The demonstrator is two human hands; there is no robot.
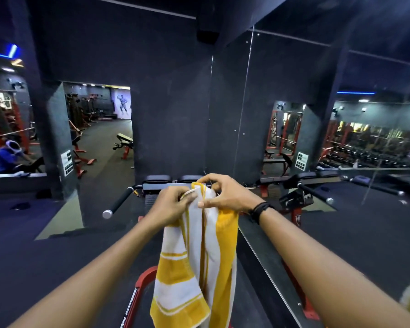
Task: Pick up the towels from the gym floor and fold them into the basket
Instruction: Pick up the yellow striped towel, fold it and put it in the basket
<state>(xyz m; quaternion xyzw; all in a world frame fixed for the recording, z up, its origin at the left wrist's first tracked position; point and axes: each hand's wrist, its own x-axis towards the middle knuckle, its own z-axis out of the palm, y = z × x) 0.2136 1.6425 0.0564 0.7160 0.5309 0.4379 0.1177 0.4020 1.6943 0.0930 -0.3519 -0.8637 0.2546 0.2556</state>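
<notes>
I see left hand [173, 202] and right hand [225, 195] both pinching top edge of hanging yellow-white towel [197, 263], fingers curled

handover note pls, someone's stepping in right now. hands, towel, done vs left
Left hand: pinches the top edge of the yellow and white striped towel.
Right hand: pinches the same top edge, right beside the left.
Towel: off the floor, hanging full length from both hands in front of the black and red gym machine, not yet folded.
Basket: not in view. No other towels in view on the floor.
Done: this towel is picked up.
Left: fold it, find the basket, put it in, then check for more towels.
</notes>
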